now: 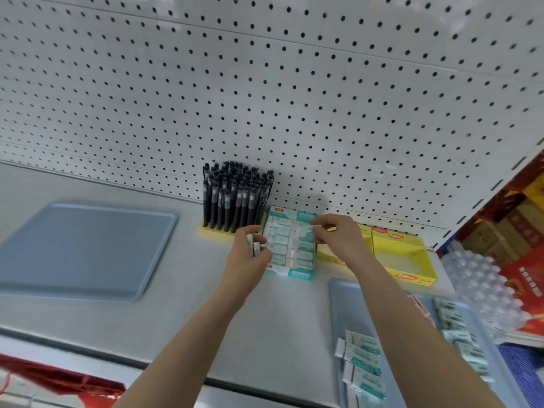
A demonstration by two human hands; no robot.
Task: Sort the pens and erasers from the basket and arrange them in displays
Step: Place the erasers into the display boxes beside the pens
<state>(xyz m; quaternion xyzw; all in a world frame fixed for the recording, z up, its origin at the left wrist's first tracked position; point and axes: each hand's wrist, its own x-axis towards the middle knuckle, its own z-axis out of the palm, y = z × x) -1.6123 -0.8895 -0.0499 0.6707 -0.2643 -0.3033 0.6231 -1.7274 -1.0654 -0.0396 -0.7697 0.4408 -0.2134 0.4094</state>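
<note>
Your right hand [335,234] pinches one wrapped eraser [303,229] between thumb and fingertips, over the far rows of the teal eraser display box [297,273], mid-shelf [191,290]. Your left hand [250,254], at the box's 9 o'clock, is curled round a small stack of spare erasers [253,245]. More loose erasers [362,360] lie in the grey basket [334,304] at 5 o'clock. The black pens [235,195] stand packed in their yellow holder [215,232] at 11 o'clock, against the pegboard [294,98].

Handling, by judgement:
- The erasers look light and firm, not fragile.
- The paper sleeves are likely slick, so the left-hand stack could fan out or slip.
- Take each by its long sides, sleeve included, and lay it flat into its row.

Edges and room:
- The box looks nearly full, so a tilted piece will likely catch on a wall or a neighbour.
- The pens crowd the box's far-left corner; keep your left knuckles clear of them.
- Empty yellow display boxes [412,272] sit at 3 o'clock, just beside.
- Open shelf lies from 6 to 8 o'clock, short of the blue tray [82,248] at 9 o'clock.
- The shelf's front edge runs at 6 o'clock.
</note>
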